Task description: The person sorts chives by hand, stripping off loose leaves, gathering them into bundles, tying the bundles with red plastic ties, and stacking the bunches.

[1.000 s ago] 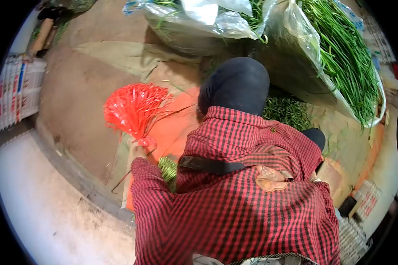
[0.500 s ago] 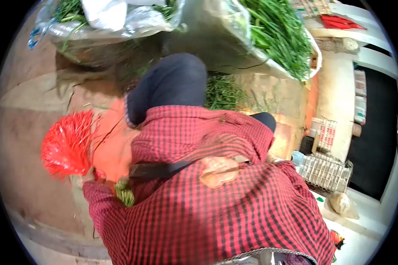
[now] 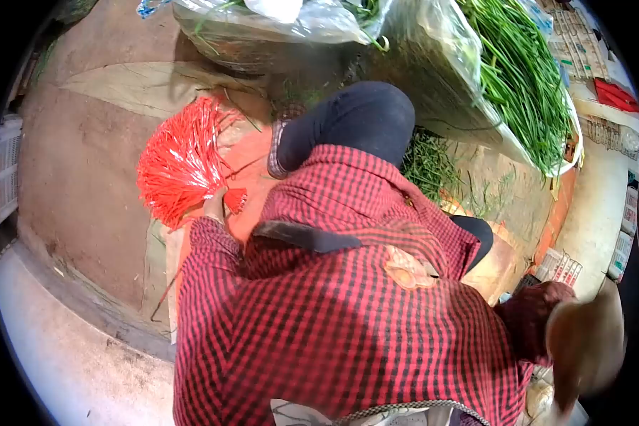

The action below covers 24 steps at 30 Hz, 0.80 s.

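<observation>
My left hand (image 3: 216,203) is closed around the neck of a bundle of red plastic strips (image 3: 182,163). The strips fan out up and to the left, and a short tuft of ends sticks out beside the hand. At the lower right my right hand (image 3: 586,341) is raised close to the camera. It is smeared by motion, so its fingers and anything in them cannot be made out. Between the arms lies the red and black checked clothing (image 3: 348,312) over my lap.
A clear bag (image 3: 454,85) packed with long green stalks (image 3: 522,85) stands ahead on the right. Another plastic bag (image 3: 291,35) of greens is beside it. Loose green stalks (image 3: 429,163) lie on the floor by my knee (image 3: 376,113). A white crate (image 3: 6,170) stands at far left.
The view has shifted, and the red bundle with my left hand now appears higher and further right. My right hand has come up at the lower right; before, it was mostly hidden.
</observation>
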{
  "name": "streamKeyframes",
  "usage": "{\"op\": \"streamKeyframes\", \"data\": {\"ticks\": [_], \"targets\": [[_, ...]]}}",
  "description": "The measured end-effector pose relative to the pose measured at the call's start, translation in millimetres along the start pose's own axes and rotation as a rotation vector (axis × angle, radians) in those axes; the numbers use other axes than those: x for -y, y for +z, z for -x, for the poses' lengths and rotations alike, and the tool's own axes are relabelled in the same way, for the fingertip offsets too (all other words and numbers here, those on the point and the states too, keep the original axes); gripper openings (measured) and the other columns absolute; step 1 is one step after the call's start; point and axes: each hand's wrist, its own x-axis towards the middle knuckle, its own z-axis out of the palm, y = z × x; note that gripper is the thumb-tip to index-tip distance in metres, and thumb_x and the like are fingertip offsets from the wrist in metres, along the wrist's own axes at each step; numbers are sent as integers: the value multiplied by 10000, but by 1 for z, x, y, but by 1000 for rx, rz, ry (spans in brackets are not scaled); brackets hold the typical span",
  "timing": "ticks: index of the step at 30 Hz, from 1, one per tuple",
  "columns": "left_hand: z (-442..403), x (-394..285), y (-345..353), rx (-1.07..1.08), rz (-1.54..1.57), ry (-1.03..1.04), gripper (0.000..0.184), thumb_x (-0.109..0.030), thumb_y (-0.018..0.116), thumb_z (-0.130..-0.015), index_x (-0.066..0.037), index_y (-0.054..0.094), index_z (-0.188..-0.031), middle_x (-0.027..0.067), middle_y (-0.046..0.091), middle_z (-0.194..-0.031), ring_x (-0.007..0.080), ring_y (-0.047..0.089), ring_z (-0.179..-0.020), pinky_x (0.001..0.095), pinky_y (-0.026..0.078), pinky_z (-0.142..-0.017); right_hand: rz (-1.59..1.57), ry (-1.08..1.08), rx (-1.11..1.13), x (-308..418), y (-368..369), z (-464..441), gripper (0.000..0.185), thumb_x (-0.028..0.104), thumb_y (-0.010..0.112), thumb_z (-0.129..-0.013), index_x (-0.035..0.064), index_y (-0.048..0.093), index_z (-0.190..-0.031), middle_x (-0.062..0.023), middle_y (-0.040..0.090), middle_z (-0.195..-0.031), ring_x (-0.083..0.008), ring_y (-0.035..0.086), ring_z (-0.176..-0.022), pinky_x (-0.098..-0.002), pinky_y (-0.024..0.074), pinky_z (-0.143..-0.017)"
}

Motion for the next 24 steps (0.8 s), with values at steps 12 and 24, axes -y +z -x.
{"op": "streamKeyframes", "data": {"ticks": [12, 24], "targets": [[-16, -4, -12, 11, -121, -173, 232, -212, 666, -864, -5, 633, -963, 98, 689, -887, 247, 663, -691, 372, 533, -592, -145, -22, 224, -14, 4, 14, 275, 114, 664, -890, -39, 631, -1116, -100, 673, -991, -178, 637, -900, -283, 500, -831], [14, -48, 37, 242, -120, -181, 347, -251, 512, -939, 29, 576, -1134, 165, 654, -1101, 334, 643, -996, 458, 536, -850, -187, 85, 51, -17, -12, 64, 288, 153, 669, -891, -46, 633, -1097, -102, 677, -982, -179, 641, -898, -291, 506, -823]]}}
